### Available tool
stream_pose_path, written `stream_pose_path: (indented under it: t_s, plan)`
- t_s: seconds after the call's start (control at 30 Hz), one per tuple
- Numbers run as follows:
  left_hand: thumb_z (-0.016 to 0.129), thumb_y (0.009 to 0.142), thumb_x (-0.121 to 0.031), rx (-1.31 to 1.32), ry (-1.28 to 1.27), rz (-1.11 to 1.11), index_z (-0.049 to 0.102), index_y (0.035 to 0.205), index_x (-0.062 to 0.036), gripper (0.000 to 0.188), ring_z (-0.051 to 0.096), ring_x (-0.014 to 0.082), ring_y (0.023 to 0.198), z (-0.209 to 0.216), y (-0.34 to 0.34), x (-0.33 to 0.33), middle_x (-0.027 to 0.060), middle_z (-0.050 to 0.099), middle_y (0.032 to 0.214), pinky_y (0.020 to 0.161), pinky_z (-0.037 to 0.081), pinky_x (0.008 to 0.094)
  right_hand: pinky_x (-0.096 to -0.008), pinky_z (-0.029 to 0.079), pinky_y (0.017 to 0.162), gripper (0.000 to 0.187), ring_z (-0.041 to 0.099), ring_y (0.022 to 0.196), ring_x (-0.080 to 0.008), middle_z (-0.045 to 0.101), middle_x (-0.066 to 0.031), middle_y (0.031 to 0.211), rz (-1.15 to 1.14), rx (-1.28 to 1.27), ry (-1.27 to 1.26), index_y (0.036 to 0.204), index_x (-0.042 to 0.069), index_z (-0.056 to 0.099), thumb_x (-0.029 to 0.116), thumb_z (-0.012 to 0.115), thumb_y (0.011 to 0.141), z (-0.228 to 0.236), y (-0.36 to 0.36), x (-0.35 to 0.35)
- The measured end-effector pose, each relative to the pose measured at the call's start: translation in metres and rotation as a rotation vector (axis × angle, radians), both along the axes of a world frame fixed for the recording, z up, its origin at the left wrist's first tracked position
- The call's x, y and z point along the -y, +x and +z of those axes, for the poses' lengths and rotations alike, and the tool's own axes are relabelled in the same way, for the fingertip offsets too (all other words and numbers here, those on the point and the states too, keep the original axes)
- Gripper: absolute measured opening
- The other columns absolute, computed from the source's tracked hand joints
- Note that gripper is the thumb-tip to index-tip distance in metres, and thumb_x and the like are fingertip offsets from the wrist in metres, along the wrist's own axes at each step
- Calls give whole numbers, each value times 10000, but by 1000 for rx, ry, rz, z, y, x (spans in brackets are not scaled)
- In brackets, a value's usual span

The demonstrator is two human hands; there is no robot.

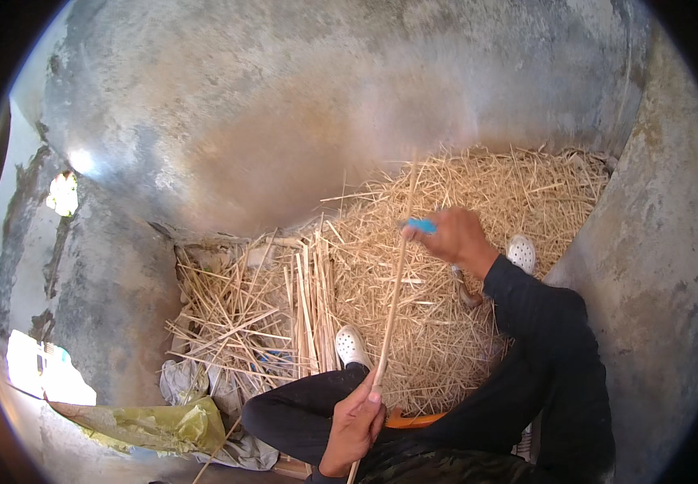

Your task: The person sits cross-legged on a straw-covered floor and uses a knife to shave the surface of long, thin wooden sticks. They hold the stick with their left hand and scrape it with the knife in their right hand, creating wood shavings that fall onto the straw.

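Note:
My left hand [353, 426] is closed around the lower part of a long, thin, pale stick [392, 323], thumb pressed along it. The stick slants up and away from my lap, and its far end blurs against the straw and wall. Farther up, my right hand [455, 236] grips a small tool with a bright blue part [421, 226], which meets the stick. Any blade is too blurred to make out, so the tool's kind does not show.
Straw-like shavings [445, 355] cover the floor around my white shoes [350, 347]. Left of them lie split sticks [308, 298] and a loose heap of thin sticks [228, 315]. A curved brown object [467, 290] lies near my right shoe. Yellowish sheeting [163, 423] sits lower left. Concrete walls [284, 97] enclose the corner.

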State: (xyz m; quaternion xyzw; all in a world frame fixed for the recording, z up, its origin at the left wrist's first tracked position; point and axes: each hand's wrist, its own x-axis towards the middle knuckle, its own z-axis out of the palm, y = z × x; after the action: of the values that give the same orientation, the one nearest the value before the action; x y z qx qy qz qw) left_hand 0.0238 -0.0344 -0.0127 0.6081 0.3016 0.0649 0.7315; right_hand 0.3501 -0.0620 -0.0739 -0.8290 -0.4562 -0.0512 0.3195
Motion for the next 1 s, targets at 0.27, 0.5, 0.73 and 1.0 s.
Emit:
stream_pose_path:
  t_s: [0.27, 0.5, 0.73, 1.0]
  plan:
    - [434, 999, -204, -20, -106, 43, 324, 1423, -22, 474, 294, 46, 369, 0, 0, -10, -28, 350, 478, 342, 249, 186, -380, 454, 458, 864, 595, 474, -244, 543, -79, 488, 223, 44, -133, 606, 75, 645, 851, 298, 760, 0, -60, 9]
    - [472, 982, -245, 20, 9, 56, 362, 1399, 11, 502, 307, 39, 422, -9, -16, 2, -49, 373, 540, 391, 222, 194, -374, 375, 381, 837, 489, 376, -196, 457, -40, 418, 30, 5, 7, 535, 79, 585, 833, 314, 778, -13, 5, -5]
    - [503, 965, -260, 33, 1, 72, 425, 1348, 12, 476, 298, 35, 439, -4, -17, 13, -70, 366, 554, 413, 216, 200, -373, 399, 430, 791, 499, 407, -229, 477, -68, 435, -10, -16, 7, 546, 81, 588, 782, 343, 818, -9, -1, -1]
    - [516, 959, -218, 2, -101, 114, 414, 1368, 19, 483, 321, 40, 455, -9, -32, 20, -60, 384, 571, 417, 225, 202, -406, 427, 431, 858, 551, 444, -256, 505, -95, 457, -52, -58, 4, 541, 54, 581, 832, 310, 779, -18, 22, -9]
